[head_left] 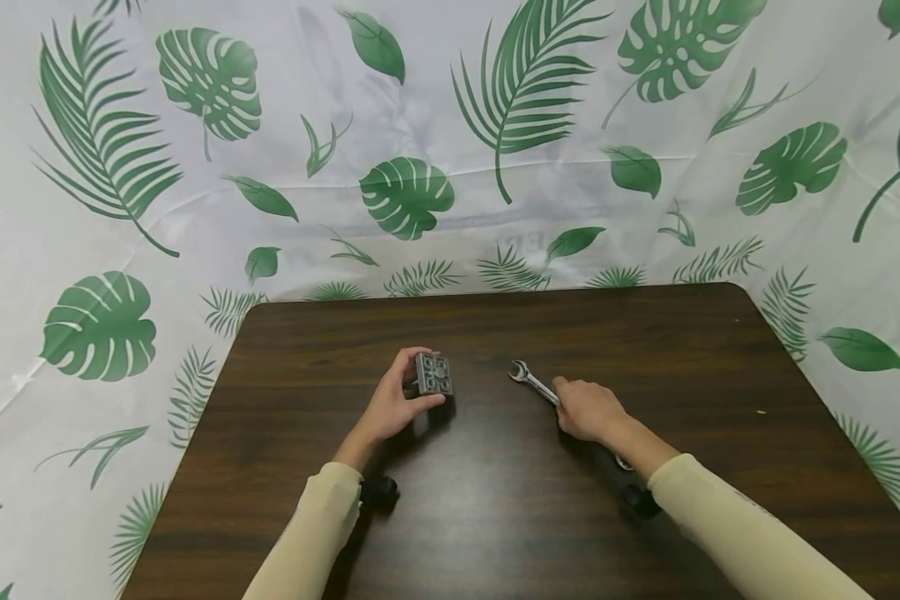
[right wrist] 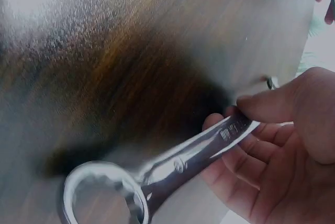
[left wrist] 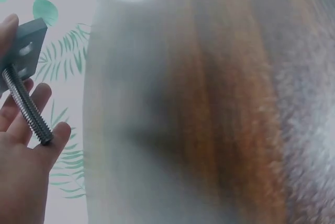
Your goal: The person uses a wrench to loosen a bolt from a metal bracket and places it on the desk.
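Observation:
My left hand (head_left: 392, 407) grips a small square grey metal plate (head_left: 434, 374) by its edges, above the table. Its face toward the head camera shows several round recesses. From the plate's other side a threaded bolt (left wrist: 29, 106) sticks out, its tip close to the little finger in the left wrist view. On the right, my right hand (head_left: 589, 410) holds a shiny combination wrench (head_left: 536, 384) by the shank. The wrench's open end points toward the plate, and its ring end (right wrist: 68, 195) extends back under the wrist. Wrench and plate are apart.
A dark brown wooden table (head_left: 487, 500) lies under both hands. Behind it and at its sides hangs a white cloth (head_left: 300, 217) with green leaf prints. Dark wrist cameras (head_left: 379, 493) sit under both wrists.

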{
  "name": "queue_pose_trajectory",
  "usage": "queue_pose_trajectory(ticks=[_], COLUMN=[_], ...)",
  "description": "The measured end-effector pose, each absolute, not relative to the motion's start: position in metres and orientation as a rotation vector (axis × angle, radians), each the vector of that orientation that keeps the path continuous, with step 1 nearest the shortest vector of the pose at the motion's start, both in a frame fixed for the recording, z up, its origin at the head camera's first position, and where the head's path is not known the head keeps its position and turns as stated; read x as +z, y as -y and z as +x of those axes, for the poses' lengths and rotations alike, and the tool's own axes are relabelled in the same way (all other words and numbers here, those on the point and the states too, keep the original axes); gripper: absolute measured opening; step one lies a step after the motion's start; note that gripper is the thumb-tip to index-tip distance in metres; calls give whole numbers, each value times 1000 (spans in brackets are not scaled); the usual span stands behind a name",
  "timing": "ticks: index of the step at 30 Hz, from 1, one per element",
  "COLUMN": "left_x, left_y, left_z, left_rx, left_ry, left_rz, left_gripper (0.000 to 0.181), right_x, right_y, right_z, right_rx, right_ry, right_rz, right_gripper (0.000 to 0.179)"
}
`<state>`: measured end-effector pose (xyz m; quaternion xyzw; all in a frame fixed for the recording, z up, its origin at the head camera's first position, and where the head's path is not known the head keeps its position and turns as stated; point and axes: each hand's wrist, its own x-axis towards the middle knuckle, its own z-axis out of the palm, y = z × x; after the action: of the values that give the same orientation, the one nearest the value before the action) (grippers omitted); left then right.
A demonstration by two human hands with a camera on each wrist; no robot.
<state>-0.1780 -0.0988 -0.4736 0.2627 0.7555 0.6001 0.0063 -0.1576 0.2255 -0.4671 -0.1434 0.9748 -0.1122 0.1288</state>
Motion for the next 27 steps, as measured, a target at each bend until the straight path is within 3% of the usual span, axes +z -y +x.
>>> queue_pose_trajectory(ticks=[11, 27], left_x=[-468, -386], left_y=[103, 89], left_z=[-178, -151], left_rx=[2000, 2062], left_ry=[-2274, -2313], left_rz=[809, 875], left_gripper=[68, 67], right_x=[-463, -407], right_y=[-224, -181], right_z=[-146, -130], right_rx=[-684, -1392], right_ry=[-2818, -2649], right_rz=[-453, -418], right_gripper=[10, 17])
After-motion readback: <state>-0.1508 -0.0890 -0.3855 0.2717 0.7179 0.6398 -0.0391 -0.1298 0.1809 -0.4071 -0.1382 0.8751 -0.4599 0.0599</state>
